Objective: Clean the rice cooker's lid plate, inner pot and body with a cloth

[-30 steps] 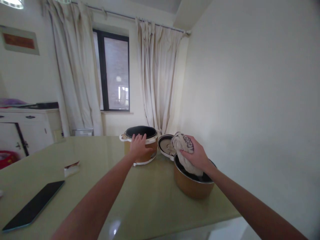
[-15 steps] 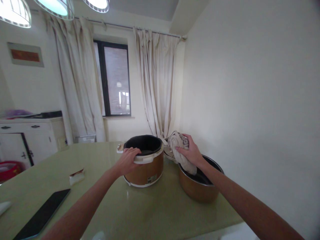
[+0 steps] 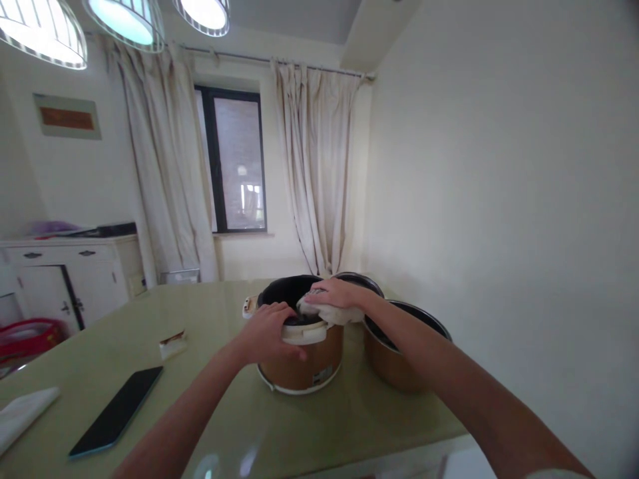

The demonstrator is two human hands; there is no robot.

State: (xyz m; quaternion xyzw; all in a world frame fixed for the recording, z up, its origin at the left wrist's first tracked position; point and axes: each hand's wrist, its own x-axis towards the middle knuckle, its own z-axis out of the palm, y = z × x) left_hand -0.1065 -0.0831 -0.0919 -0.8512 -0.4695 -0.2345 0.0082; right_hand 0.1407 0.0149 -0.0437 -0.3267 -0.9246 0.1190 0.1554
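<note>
A brown rice cooker point(image 3: 299, 372) with a white rim and a dark inside stands lidless on the table. My left hand point(image 3: 267, 332) grips its near rim, fingers over the edge and thumb outside. My right hand point(image 3: 337, 296) is closed on a bunched pale cloth point(image 3: 329, 314) at the right side of the cooker's opening, part of the cloth reaching inside and part hanging over the rim. Beside the cooker sits a brown inner pot point(image 3: 387, 356) with a metal rim, partly hidden by my right forearm. Behind it is a round dark-rimmed piece point(image 3: 367, 279), mostly covered.
On the green tabletop point(image 3: 210, 313) lie a phone point(image 3: 117, 412), a small white packet point(image 3: 172, 344) and a white object point(image 3: 24, 412) at the left edge. A wall point(image 3: 499, 199) rises close on the right. A white cabinet point(image 3: 100, 279) and a red basket point(image 3: 37, 336) are at far left.
My right hand has carried the cloth left, from above the inner pot to the cooker's opening. My left hand stays on the rim, its thumb now showing outside. The view has shifted slightly.
</note>
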